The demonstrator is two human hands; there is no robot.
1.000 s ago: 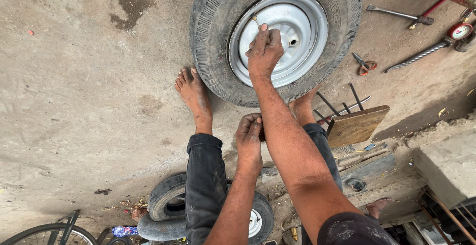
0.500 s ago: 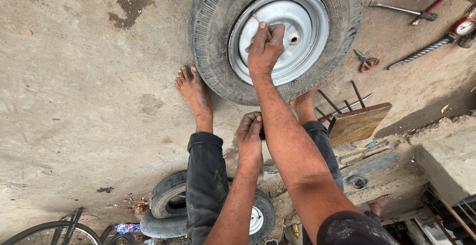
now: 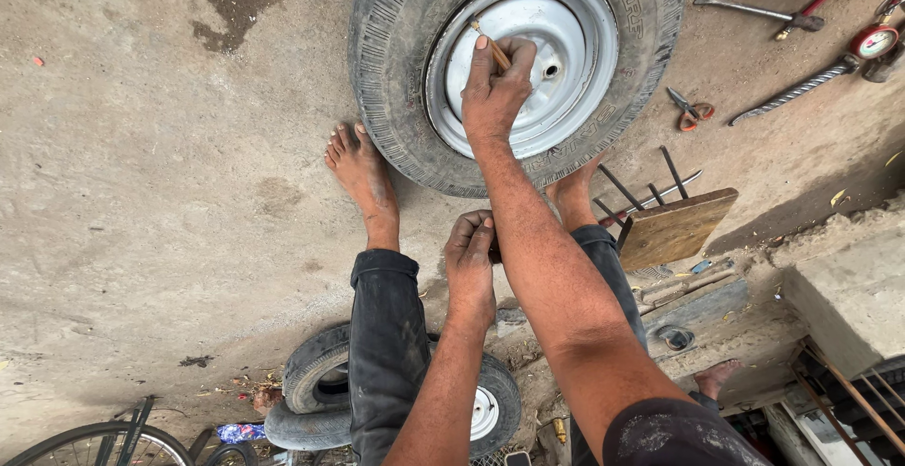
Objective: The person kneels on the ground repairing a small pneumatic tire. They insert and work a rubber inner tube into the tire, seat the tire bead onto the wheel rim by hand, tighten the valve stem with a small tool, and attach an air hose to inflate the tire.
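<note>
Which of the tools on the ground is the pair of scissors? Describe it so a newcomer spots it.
Start at the big tyre with the grey steel rim that the right hand rests on. Look just past its right edge, on the bare concrete floor. The scissors lie there, the only tool with orange finger loops.

Right hand [image 3: 495, 84] slightly lower on the rim [image 3: 575, 98] than before

scissors [image 3: 691, 109] | hammer [image 3: 759, 12] | wooden stool [image 3: 674, 228] | small tyres [image 3: 316, 400] | bicycle wheel [image 3: 90, 442]
</note>
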